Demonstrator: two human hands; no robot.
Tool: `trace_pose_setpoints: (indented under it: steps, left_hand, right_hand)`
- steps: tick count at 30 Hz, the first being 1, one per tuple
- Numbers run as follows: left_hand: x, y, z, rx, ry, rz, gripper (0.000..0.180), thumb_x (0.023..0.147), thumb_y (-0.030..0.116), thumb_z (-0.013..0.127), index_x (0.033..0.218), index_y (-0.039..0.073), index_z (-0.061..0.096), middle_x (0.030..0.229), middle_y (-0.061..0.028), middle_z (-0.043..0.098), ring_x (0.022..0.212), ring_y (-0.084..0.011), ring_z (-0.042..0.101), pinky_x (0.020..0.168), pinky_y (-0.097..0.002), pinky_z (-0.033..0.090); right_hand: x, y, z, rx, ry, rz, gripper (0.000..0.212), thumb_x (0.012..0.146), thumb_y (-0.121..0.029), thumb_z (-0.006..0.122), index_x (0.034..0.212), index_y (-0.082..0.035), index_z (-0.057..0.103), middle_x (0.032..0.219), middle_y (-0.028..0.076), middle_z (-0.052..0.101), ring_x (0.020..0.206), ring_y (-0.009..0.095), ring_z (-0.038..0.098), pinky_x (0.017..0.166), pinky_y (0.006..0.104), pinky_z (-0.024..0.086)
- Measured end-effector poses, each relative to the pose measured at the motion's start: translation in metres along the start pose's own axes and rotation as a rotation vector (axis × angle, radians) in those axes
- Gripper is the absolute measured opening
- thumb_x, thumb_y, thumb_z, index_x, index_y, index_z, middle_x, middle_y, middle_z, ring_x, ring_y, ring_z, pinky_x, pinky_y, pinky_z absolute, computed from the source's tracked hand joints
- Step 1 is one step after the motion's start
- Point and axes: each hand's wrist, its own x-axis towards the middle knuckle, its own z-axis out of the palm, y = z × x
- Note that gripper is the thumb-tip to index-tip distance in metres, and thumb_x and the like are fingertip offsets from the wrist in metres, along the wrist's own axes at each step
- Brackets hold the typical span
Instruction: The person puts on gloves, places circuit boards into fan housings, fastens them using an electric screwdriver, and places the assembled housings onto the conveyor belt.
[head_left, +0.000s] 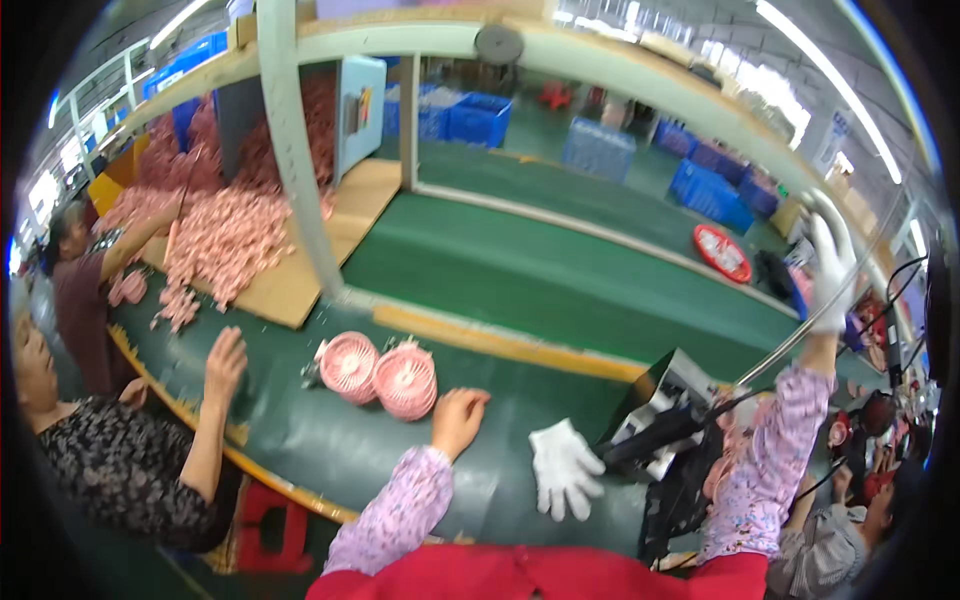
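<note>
My left hand [460, 422], bare below a floral sleeve, rests on the green bench with its fingers curled together and nothing visible in them. Just left of it stand two stacks of pink round fan grilles, a nearer stack [406, 380] and another one [349, 366]. My right hand [828, 255] wears a white glove and is raised at the far right, its fingers stretched upward by the overhead beam. A thin metal rod [790, 345] passes close to it; whether they touch is unclear. A second white glove [565, 468] lies flat on the bench between my arms.
A black handheld tool [655, 440] with a cord lies against a metal box [665, 395]. Pink parts heap on cardboard [350, 225] at the left, where two co-workers sit. A frame post [295, 150] rises ahead. Blue crates [478, 120] and a red tray [722, 253] stand beyond.
</note>
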Motion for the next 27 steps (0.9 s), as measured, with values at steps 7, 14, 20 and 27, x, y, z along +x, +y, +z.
trace_pose_setpoints:
  steps: [7,14,20,27]
  left_hand:
    - [-0.009,0.043,-0.009,-0.189,-0.068,-0.038,0.011,0.079,0.001,0.056,0.088,0.002,0.062,0.078,-0.0104,0.057,0.067,-0.0210,0.058,0.062,-0.0291,0.046]
    - [-0.030,0.086,-0.001,-0.236,-0.241,0.009,0.017,0.079,0.005,0.059,0.095,0.001,0.060,0.090,-0.0122,0.056,0.068,-0.0206,0.057,0.062,-0.0289,0.046]
    - [-0.019,0.076,0.029,-0.207,-0.389,-0.083,0.019,0.075,0.018,0.066,0.084,0.001,0.064,0.064,-0.0108,0.059,0.054,-0.0160,0.054,0.053,-0.0289,0.044]
    - [-0.062,0.110,-0.015,-0.059,-0.358,0.475,0.015,0.078,0.012,0.062,0.091,0.007,0.063,0.071,-0.0089,0.059,0.062,-0.0256,0.058,0.056,-0.0328,0.046]
  right_hand:
    - [-0.204,-0.013,-0.033,-0.173,0.748,0.177,0.026,0.091,-0.008,0.045,0.109,0.008,0.052,0.104,0.014,0.057,0.097,0.019,0.055,0.088,0.0319,0.042]
    - [-0.325,-0.063,0.043,-0.293,-0.334,0.248,0.010,0.072,-0.006,0.065,0.082,-0.007,0.063,0.069,0.007,0.059,0.057,0.020,0.055,0.053,0.0287,0.044]
    - [-0.352,-0.055,0.089,-0.085,-0.457,0.812,0.019,0.080,-0.021,0.062,0.088,-0.004,0.063,0.074,0.008,0.062,0.060,0.017,0.059,0.057,0.0277,0.047]
    - [-0.353,-0.050,0.114,-0.139,-0.432,0.651,0.020,0.078,-0.023,0.064,0.085,-0.004,0.063,0.068,0.010,0.062,0.059,0.021,0.062,0.056,0.0313,0.049]
